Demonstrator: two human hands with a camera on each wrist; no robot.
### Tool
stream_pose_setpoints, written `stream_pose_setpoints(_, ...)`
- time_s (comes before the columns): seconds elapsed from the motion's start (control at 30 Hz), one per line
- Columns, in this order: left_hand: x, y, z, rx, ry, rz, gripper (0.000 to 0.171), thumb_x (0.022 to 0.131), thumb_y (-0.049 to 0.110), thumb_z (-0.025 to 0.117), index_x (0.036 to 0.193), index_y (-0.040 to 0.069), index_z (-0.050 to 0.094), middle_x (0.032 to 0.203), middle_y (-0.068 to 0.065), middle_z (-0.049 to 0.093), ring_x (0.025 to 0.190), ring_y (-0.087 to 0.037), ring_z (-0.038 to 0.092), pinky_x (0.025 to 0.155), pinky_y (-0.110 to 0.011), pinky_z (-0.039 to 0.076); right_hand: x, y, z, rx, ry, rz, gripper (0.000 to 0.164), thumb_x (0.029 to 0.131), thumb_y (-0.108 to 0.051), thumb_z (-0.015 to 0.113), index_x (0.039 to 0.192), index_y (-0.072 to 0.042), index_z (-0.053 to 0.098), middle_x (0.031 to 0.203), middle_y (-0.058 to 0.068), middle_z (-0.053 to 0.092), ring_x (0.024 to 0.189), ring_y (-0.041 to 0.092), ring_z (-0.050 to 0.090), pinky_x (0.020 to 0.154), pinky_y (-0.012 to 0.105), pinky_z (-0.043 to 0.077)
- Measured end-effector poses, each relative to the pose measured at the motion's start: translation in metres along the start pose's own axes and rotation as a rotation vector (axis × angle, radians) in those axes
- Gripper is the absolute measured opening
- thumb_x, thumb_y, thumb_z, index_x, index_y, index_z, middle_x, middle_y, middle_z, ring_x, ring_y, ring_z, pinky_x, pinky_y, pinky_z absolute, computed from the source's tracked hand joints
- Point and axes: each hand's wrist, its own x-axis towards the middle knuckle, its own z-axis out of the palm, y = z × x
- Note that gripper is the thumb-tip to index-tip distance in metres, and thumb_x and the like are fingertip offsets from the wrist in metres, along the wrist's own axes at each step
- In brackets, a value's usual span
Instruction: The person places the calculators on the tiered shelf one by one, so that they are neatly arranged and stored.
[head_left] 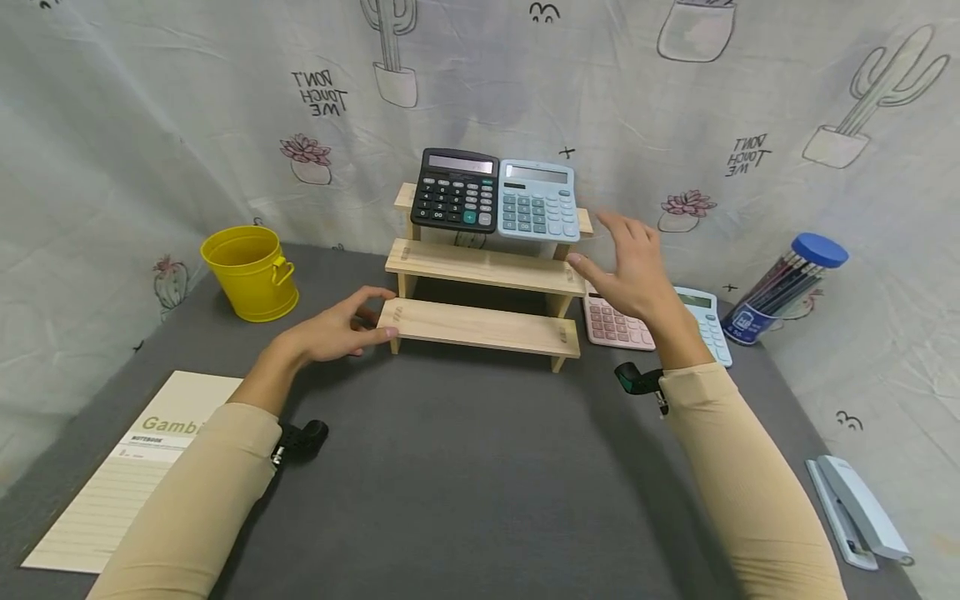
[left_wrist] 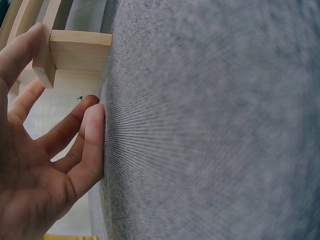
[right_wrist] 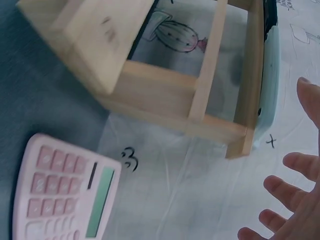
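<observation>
Grey tabletop [head_left: 465, 483], L hand [head_left: 337, 327] pinching rack [head_left: 480, 324] at L end, R hand [head_left: 636, 265] spread, empty, R of top blue calc [head_left: 536, 200]

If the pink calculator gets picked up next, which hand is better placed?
Probably the right hand: it holds nothing and is close to the pink calculator, while the left hand is farther away, holding the wooden shelf's left end.

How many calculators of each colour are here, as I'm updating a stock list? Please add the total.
Black calculator: 1, on the wooden stand
Light blue calculators: 2, one on the wooden stand, the other to its right, partly hidden by the right arm
Pink calculator: 1, right of the wooden stand
Total: 4
</observation>
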Motion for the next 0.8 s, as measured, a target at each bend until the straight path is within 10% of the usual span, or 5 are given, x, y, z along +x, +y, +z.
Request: stream_pose_setpoints(0.8, 0.004, -0.002, -0.001, 0.012, -0.013, 0.006, 0.079, 0.096, 0.056, 0.066, 0.157, 0.03, 0.023, 0.145, -0.025, 0.046, 0.117, -0.038, 0.06, 0.084, -0.041, 0.057, -0.06, 0.064, -0.006, -0.062, 0.05, 0.016, 0.089, 0.091, -0.052, 0.072, 0.159, -0.009, 0.035, 0.158, 0.025, 0.036, 0.141, 0.055, 0.025, 0.108, 0.075, 0.019)
